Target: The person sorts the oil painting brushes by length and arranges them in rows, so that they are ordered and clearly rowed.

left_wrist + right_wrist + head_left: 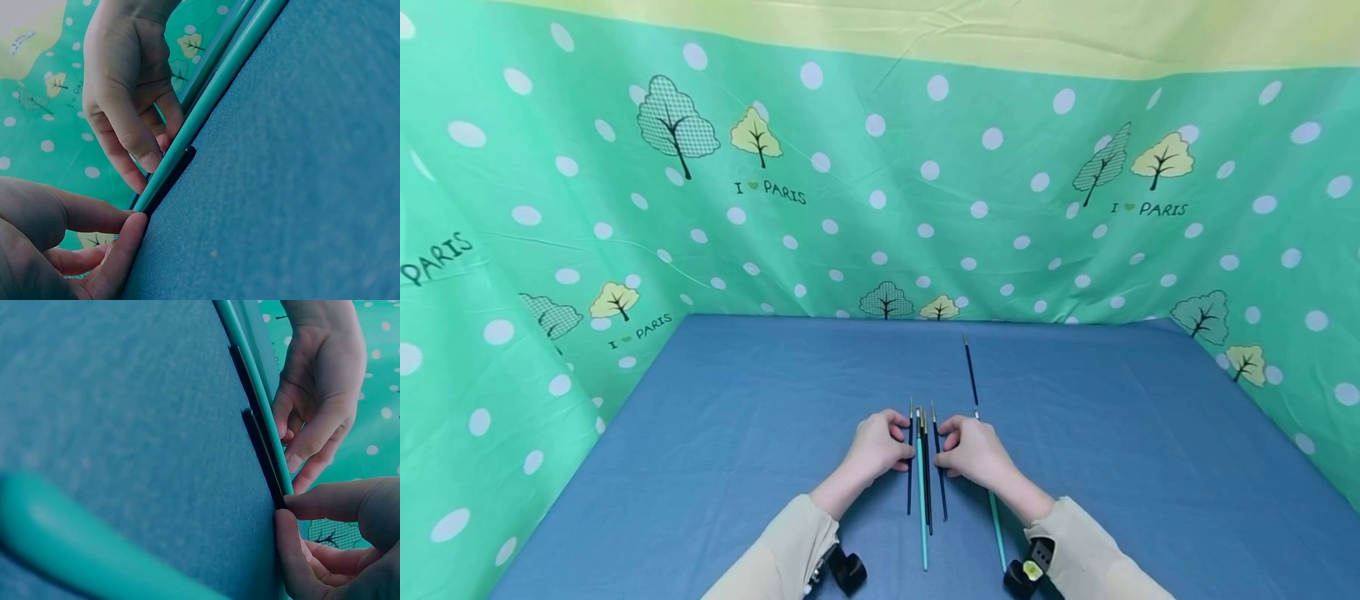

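Several thin paintbrushes lie nearly side by side on the blue cloth. In the middle are a teal-handled paintbrush (922,508) and some dark-handled ones (929,492). My left hand (878,443) pinches the leftmost dark paintbrush (910,479) between thumb and fingers. On the other side, my right hand (976,450) pinches the rightmost dark paintbrush (942,487). In the left wrist view, the thumb and forefinger of the left hand (81,244) meet low against the cloth. The right wrist view has the right hand's fingertips (287,515) close beside the dark handles.
Beyond the right hand, a separate dark paintbrush (972,371) lies on the blue tablecloth (760,417). Another teal-handled paintbrush (997,529) passes beneath the right forearm. A green dotted curtain (842,217) stands behind the table and along its sides.
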`<state>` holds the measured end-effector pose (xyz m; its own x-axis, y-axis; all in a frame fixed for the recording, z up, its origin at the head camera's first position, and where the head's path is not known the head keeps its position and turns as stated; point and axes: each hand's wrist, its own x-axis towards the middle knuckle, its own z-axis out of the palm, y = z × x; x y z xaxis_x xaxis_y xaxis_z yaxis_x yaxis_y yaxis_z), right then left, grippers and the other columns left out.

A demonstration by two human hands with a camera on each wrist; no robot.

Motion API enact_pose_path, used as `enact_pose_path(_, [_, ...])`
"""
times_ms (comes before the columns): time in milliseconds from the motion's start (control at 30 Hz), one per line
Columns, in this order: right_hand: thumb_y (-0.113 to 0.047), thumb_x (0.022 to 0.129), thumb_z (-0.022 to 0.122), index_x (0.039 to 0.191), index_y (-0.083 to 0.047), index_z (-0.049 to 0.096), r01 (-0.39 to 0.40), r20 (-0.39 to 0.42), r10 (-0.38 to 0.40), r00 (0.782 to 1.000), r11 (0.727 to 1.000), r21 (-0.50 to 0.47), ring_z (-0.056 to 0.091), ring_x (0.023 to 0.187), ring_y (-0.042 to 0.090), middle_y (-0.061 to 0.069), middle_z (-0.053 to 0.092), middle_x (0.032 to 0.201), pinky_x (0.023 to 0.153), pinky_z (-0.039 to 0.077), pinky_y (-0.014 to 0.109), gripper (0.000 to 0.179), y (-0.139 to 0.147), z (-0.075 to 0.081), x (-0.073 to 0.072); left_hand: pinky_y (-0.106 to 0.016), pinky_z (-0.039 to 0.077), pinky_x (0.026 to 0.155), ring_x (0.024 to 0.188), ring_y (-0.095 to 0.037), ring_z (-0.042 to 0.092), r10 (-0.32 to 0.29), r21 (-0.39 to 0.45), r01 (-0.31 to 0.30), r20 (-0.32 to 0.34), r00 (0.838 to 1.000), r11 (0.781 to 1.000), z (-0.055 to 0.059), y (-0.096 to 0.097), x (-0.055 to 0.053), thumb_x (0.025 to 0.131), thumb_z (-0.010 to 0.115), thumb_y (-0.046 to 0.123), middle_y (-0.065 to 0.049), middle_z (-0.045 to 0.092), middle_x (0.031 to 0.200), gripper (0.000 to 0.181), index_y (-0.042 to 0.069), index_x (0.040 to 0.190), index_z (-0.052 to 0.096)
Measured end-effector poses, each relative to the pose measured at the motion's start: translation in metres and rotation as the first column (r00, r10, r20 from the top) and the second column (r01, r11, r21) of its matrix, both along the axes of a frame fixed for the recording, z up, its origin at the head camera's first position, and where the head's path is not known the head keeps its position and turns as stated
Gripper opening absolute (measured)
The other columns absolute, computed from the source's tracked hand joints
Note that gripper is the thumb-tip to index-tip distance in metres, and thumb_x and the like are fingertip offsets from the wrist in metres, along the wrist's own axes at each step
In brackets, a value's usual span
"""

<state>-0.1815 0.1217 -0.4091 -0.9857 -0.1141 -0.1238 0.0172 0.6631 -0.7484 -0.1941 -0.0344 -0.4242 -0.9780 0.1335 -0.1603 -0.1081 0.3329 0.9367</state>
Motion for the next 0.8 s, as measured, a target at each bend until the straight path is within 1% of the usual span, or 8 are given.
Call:
enact_pose_path(200, [-0.002, 0.072, 0.072, 0.104, 0.002, 0.059, 0.003, -0.002, -0.003, 1.000, 1.000, -0.005, 0.057, 0.050, 0.011, 0.006, 0.053, 0.071, 0.046, 0.054, 0.022, 0.034, -0.0004, 0.0003, 0.0001, -0.025, 0.056, 0.046, 0.050, -0.014, 0.055, 0.002, 0.006, -0.002, 0.001, 1.000, 1.000, -0.0002, -0.0001, 0.0000, 0.072, 0.067, -0.008, -0.013, 0.050, 0.084, 0.035, -0.002, 0.105, 0.058])
enact_pose_path(467, [-0.004, 0.070, 0.075, 0.106, 0.002, 0.059, -0.002, -0.002, 0.002, 1.000, 1.000, 0.013, 0.057, 0.049, 0.011, 0.005, 0.053, 0.071, 0.045, 0.053, 0.023, 0.040, -0.0012, 0.0007, 0.0010, -0.025, 0.055, 0.046, 0.050, -0.014, 0.055, -0.001, 0.004, 0.001, 0.003, 1.000, 1.000, 0.0011, 0.0000, 0.0010, 0.073, 0.067, -0.008, -0.013, 0.050, 0.083, 0.035, -0.002, 0.105, 0.058])
enact_pose_path(800, [0.000, 0.070, 0.070, 0.106, 0.002, 0.058, -0.015, -0.019, 0.016, 1.000, 0.999, 0.036, 0.057, 0.047, 0.011, 0.004, 0.052, 0.069, 0.044, 0.052, 0.022, 0.038, -0.0021, -0.0023, -0.0003, -0.025, 0.055, 0.046, 0.049, -0.014, 0.055, 0.001, -0.009, -0.001, 0.001, 1.000, 1.000, -0.0013, -0.0002, -0.0001, 0.073, 0.067, -0.007, -0.012, 0.050, 0.083, 0.034, -0.001, 0.105, 0.058])
